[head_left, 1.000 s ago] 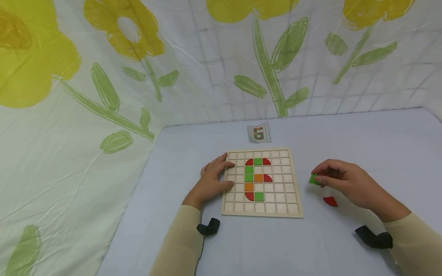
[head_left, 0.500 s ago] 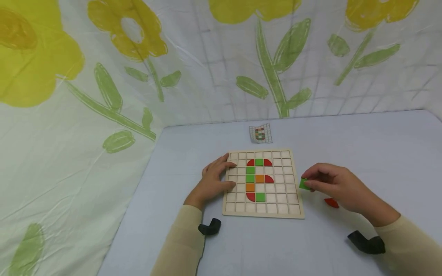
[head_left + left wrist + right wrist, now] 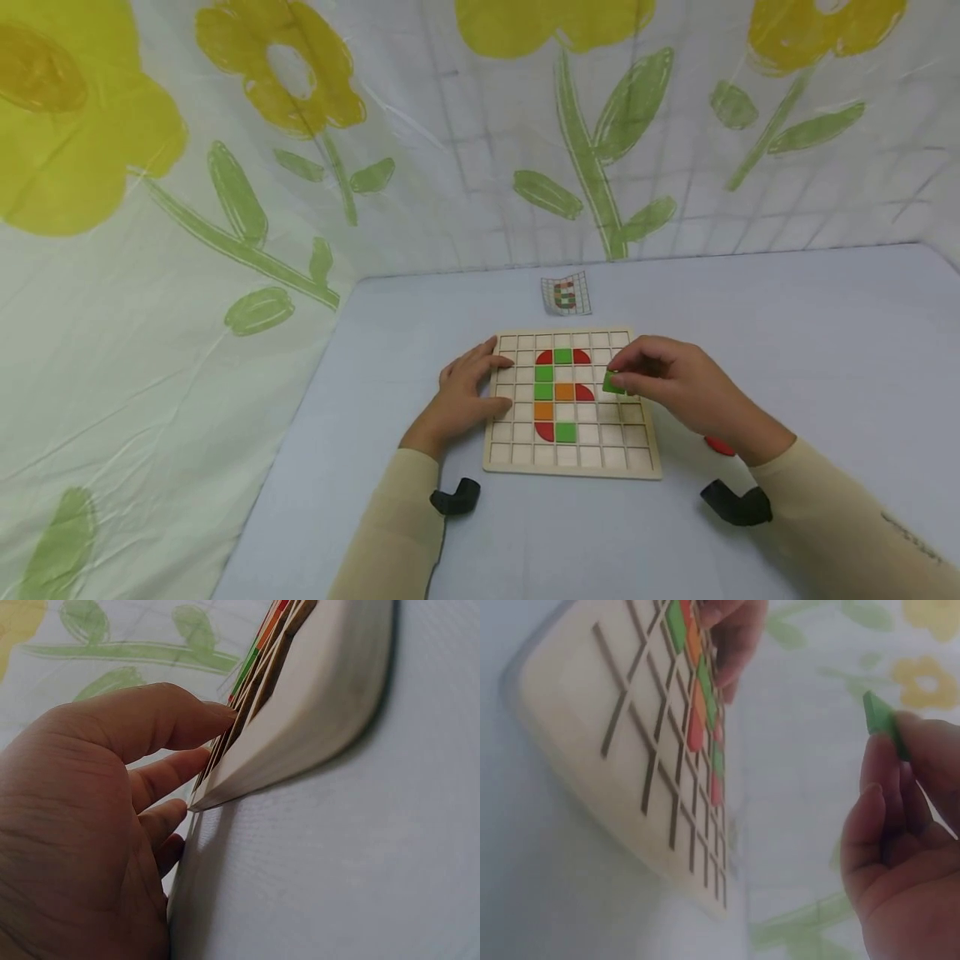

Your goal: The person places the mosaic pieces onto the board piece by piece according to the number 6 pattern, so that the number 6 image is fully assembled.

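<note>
A wooden grid board (image 3: 525,459) lies flat on the table, with red quarter-circle, green square and orange square tiles set in some cells. My left hand (image 3: 465,398) rests at the board's left edge, fingers spread and fairly straight, thumb and fingertips on the frame. In the left wrist view the thumb (image 3: 172,716) touches the board's rim. Above the right part of the board, my right hand (image 3: 675,379) pinches a green square tile (image 3: 613,382) between thumb and fingers. The right wrist view shows that green tile (image 3: 885,724) held tilted, clear of the board.
Behind the board lies a small paper card (image 3: 566,294) printed with a coloured grid pattern. A red quarter-circle tile (image 3: 720,446) is on the table to the right, partly covered by the right wrist. A flower-printed cloth (image 3: 450,167) hangs behind the table.
My right hand has carried the green tile leftward from beside the board to over its right columns. The left hand has stayed at the board's edge.
</note>
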The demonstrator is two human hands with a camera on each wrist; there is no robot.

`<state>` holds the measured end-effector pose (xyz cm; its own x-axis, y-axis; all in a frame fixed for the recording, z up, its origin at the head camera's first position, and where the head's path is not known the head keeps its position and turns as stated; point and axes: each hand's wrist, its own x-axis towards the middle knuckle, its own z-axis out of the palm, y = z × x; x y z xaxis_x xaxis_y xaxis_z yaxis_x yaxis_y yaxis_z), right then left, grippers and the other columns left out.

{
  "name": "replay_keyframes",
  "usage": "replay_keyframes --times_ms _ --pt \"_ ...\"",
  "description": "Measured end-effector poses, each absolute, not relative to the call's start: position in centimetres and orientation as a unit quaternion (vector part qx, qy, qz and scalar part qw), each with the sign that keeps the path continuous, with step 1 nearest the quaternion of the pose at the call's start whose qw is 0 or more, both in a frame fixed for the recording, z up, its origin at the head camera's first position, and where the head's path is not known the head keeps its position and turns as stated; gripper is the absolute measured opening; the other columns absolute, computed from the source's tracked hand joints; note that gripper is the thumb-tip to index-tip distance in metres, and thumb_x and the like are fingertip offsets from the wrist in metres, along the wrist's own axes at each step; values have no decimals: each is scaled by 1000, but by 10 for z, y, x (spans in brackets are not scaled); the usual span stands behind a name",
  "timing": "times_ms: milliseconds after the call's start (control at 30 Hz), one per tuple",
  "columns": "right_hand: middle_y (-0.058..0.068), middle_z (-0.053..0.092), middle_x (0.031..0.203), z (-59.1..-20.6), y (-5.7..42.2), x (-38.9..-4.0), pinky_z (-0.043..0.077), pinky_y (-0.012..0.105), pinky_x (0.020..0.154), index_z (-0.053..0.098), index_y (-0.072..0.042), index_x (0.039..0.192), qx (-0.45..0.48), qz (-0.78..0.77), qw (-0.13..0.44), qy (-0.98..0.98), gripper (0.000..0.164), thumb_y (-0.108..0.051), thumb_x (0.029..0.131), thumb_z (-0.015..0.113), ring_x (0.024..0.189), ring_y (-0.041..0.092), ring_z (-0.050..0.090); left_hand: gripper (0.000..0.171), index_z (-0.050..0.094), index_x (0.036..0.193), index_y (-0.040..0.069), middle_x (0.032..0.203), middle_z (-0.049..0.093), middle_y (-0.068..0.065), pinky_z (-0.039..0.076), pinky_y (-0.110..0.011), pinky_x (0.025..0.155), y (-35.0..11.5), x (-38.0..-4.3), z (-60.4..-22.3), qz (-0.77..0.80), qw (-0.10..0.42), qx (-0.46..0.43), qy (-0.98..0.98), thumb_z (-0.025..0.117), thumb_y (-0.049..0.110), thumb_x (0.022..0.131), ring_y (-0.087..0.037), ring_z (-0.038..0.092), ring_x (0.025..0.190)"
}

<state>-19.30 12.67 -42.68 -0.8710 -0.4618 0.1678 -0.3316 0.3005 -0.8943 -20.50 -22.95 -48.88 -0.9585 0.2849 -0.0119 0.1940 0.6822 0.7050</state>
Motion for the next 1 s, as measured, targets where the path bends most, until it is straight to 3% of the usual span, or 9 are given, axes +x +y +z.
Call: replay_keyframes --times_ms 300,567,1000 --pt "6 75 107 -434 103 -201 60 35 87 77 -6 112 -200 -565 102 794 12 -13 103 78 98 28 71 55 67 142 22 178 26 5 4 -53 125 -229 -205 -490 374 67 130 916 79 30 89 -22 18 163" --pt "0 74 102 -463 91 -201 55 30 83 77 -11 103 -194 -533 143 811 8 -15 99 82 93 24 65 56 67 142 22 178 27 3 5 -55 125 -230 -204 -491 373 58 129 917 79 27 87 -23 19 163" --pt "-8 72 103 -474 91 -201 56 41 88 78 -15 101 -255 -438 103 856 6 -9 100 79 98 18 64 56 66 143 23 178 27 5 4 -53 125 -230 -205 -492 368 56 128 919 79 30 89 -22 19 162"
